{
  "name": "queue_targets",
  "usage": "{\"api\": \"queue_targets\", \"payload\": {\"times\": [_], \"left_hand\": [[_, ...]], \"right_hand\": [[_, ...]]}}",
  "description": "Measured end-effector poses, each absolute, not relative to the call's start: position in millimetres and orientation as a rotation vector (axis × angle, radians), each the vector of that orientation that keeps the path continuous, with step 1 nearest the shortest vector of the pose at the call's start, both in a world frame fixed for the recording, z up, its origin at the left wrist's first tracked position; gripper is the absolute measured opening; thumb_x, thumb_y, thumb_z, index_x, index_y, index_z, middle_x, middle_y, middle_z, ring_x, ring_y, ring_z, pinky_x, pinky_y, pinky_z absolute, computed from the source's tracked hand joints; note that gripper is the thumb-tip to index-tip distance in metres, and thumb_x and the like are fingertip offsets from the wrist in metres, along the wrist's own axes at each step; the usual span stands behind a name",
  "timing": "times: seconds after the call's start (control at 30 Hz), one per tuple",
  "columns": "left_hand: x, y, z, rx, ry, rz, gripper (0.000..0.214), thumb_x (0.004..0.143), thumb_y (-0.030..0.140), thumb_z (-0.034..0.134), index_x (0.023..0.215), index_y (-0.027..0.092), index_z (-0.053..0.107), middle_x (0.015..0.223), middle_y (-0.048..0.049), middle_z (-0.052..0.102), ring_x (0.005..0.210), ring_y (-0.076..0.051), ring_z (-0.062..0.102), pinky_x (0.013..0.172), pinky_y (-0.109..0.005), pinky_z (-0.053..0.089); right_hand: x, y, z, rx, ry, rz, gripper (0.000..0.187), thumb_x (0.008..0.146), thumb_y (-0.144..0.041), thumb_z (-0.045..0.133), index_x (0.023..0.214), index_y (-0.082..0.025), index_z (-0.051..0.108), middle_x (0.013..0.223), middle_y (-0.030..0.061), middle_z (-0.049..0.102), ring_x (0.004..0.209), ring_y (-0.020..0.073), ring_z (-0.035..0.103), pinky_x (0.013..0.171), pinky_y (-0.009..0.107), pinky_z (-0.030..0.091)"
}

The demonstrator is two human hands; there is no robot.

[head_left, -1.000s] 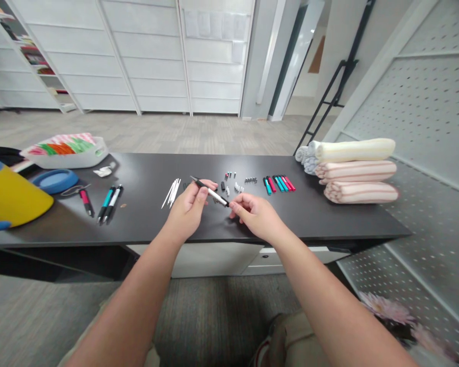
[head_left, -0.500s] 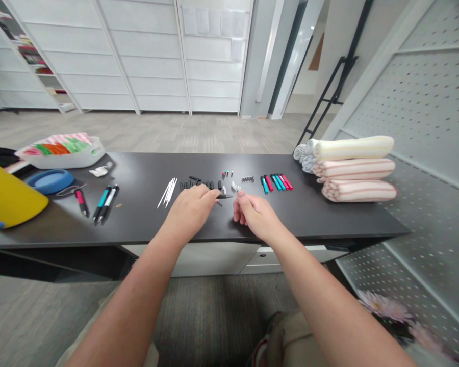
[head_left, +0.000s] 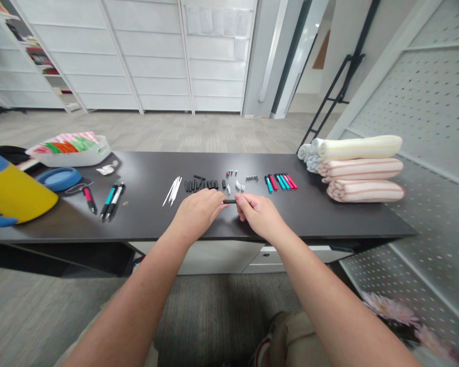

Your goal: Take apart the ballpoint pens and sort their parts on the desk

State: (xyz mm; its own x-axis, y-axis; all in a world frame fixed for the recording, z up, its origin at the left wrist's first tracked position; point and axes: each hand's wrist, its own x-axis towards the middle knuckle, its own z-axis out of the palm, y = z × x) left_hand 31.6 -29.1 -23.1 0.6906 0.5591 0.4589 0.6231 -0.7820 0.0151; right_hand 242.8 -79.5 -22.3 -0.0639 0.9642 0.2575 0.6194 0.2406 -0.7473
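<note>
Over the dark desk, my left hand (head_left: 202,210) and my right hand (head_left: 257,210) are both closed on a thin black pen part (head_left: 230,201), one at each end. Most of it is hidden in my fingers. Just beyond my hands lie black grip sleeves (head_left: 206,185) in a row, with white pen refills (head_left: 172,191) fanned out to their left. Small white pieces (head_left: 240,187) and tiny coloured tips (head_left: 231,173) sit past my right hand. Metal springs or clips, too small to tell, (head_left: 252,178) and teal and pink pen barrels (head_left: 281,182) lie farther right.
Rolled towels (head_left: 361,171) are stacked at the desk's right end. On the left stand a yellow and blue container (head_left: 19,196), a blue ring-shaped lid (head_left: 59,178), a white basket (head_left: 71,158) and whole pens (head_left: 112,201). A crumpled white tissue (head_left: 105,169) lies near the basket.
My right hand's fingers have come to the right end of the black pen part; half a second ago its pointed end stuck out free from my left hand. The view has shifted slightly.
</note>
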Motion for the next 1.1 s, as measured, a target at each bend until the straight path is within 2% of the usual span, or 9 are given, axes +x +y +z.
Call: {"api": "queue_targets", "payload": {"times": [0.23,0.53,0.7,0.77,0.83,0.9,1.0,1.1], "left_hand": [[28.7,-27.1,-25.9,-2.8,-0.963,-0.709,0.031,0.109,0.043,0.045,0.114,0.02,0.065,0.105,-0.0067,0.072,0.101,-0.021,0.066,0.088,-0.032,0.048],[33.3,-25.2,-24.2,-2.819,-1.044,-0.609,0.034,0.11,0.043,0.041,0.113,0.02,0.066,0.107,-0.0068,0.074,0.101,-0.022,0.068,0.087,-0.032,0.05],[31.1,-25.2,-23.4,-2.81,-1.041,-0.574,0.033,0.11,0.041,0.042,0.114,0.02,0.068,0.108,-0.0069,0.074,0.102,-0.022,0.069,0.088,-0.033,0.05],[29.7,-26.3,-22.5,-2.802,-1.046,-0.557,0.033,0.11,0.041,0.042,0.114,0.021,0.068,0.108,-0.0067,0.074,0.102,-0.022,0.069,0.089,-0.033,0.05],[28.5,-27.7,-21.6,-2.793,-1.063,-0.537,0.034,0.11,0.042,0.041,0.114,0.021,0.069,0.107,-0.0065,0.074,0.102,-0.022,0.069,0.089,-0.033,0.051],[27.6,-29.2,-21.2,-2.787,-1.085,-0.516,0.035,0.11,0.042,0.041,0.113,0.021,0.069,0.106,-0.0064,0.073,0.102,-0.022,0.069,0.088,-0.032,0.051],[26.5,-31.0,-21.1,-2.784,-1.109,-0.498,0.034,0.11,0.042,0.042,0.112,0.021,0.07,0.106,-0.0061,0.073,0.101,-0.021,0.069,0.087,-0.032,0.05],[25.2,-32.5,-21.3,-2.778,-1.116,-0.492,0.034,0.11,0.041,0.043,0.113,0.022,0.07,0.106,-0.0053,0.073,0.1,-0.021,0.068,0.085,-0.031,0.05]], "right_hand": [[245.3,-80.2,-23.7,-1.446,-1.769,0.606,0.05,0.105,-0.056,0.043,0.075,-0.023,0.066,0.061,-0.0018,0.065,0.058,0.0153,0.058,0.062,0.028,0.039],[246.8,-77.9,-23.5,-1.471,-1.757,0.601,0.044,0.105,-0.05,0.049,0.081,-0.023,0.074,0.064,-0.0017,0.069,0.058,0.0143,0.057,0.06,0.027,0.038],[248.3,-78.3,-23.3,-1.467,-1.767,0.614,0.044,0.102,-0.046,0.054,0.073,-0.02,0.073,0.066,-0.0008,0.071,0.057,0.0123,0.057,0.059,0.025,0.038],[248.4,-79.0,-23.7,-1.444,-1.729,0.707,0.036,0.1,-0.045,0.057,0.082,-0.021,0.076,0.071,-0.0009,0.074,0.054,0.0115,0.057,0.057,0.024,0.04],[248.4,-79.4,-24.8,-1.391,-1.691,0.808,0.028,0.098,-0.043,0.06,0.098,-0.022,0.079,0.079,-0.0004,0.077,0.055,0.0113,0.059,0.057,0.024,0.043],[248.4,-79.3,-26.3,-1.343,-1.669,0.865,0.028,0.097,-0.041,0.063,0.111,-0.023,0.078,0.086,0.0006,0.078,0.058,0.0117,0.062,0.059,0.024,0.047],[248.5,-78.6,-27.7,-1.349,-1.65,0.859,0.031,0.093,-0.042,0.068,0.114,-0.022,0.078,0.084,0.0015,0.078,0.061,0.0129,0.064,0.062,0.025,0.049],[248.8,-78.1,-28.0,-1.382,-1.648,0.846,0.03,0.095,-0.045,0.066,0.107,-0.021,0.078,0.085,0.0023,0.078,0.061,0.0128,0.065,0.06,0.025,0.049]]}}
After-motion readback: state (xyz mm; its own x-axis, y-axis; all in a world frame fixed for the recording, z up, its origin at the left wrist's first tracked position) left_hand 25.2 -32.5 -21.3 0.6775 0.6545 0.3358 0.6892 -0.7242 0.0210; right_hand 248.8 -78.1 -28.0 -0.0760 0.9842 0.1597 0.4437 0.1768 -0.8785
